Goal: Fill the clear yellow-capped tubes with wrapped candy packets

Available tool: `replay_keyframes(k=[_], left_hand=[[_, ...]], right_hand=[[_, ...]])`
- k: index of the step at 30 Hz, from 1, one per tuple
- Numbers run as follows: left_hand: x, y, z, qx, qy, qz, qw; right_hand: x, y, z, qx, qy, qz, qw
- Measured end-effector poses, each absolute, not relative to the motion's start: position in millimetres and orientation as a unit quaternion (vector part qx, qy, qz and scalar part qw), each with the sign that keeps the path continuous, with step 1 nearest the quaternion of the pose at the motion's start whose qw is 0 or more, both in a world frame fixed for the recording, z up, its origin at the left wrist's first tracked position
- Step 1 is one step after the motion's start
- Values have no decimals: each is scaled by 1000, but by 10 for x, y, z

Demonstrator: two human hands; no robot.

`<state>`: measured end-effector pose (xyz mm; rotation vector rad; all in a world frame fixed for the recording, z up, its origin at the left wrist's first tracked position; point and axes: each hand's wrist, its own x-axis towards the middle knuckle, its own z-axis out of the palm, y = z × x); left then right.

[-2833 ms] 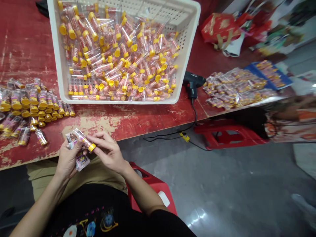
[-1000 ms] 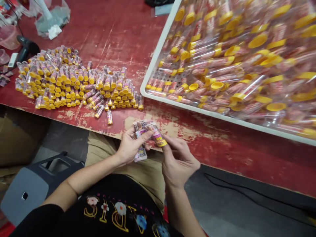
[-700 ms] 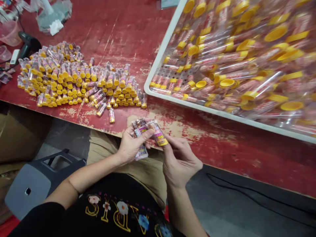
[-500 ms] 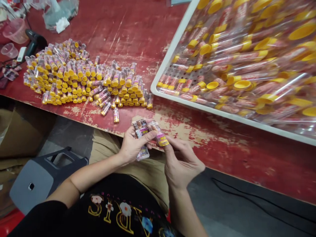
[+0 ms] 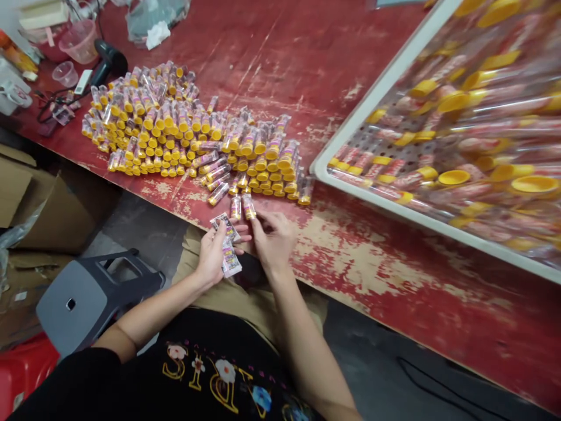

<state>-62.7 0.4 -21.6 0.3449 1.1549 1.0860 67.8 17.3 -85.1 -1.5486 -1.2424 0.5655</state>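
My left hand [image 5: 211, 256] is closed on several small printed packets [image 5: 231, 262], held fanned out just off the table's front edge. My right hand [image 5: 277, 238] pinches the lower end of a small clear tube [image 5: 248, 206] with a yellow cap and a pink printed wrap. That tube is at the table's front edge, beside a similar tube [image 5: 235, 207]. Just behind them lies a large pile of yellow-capped tubes [image 5: 166, 126], stacked in rows with the caps facing me.
At right, a white-rimmed tray [image 5: 322, 166] holds many larger yellow-capped tubes. A black hair dryer [image 5: 109, 61], a pink plastic tub [image 5: 79, 42] and a plastic bag [image 5: 153, 14] are at back left. A grey stool [image 5: 72, 304] and cardboard boxes [image 5: 65, 210] stand below the table.
My right hand has carried the small tube from beside the packets forward to the table edge, next to the other tube. My left hand still holds the packets. The view has shifted left.
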Motion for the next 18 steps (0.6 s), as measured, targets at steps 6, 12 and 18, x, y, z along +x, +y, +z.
replay_keyframes(k=[6,12,18], left_hand=[[-668,84,-250,123,526,505,673],[-687,7,-176,123,517,486,694],[-425,-8,-24,93,470,463,745]], right_hand=[[727,106,-857,-598,-564,295,487],[757,-89,-572,-564,-535,352,521],[811,-173,-371,-559,-522,385,516]])
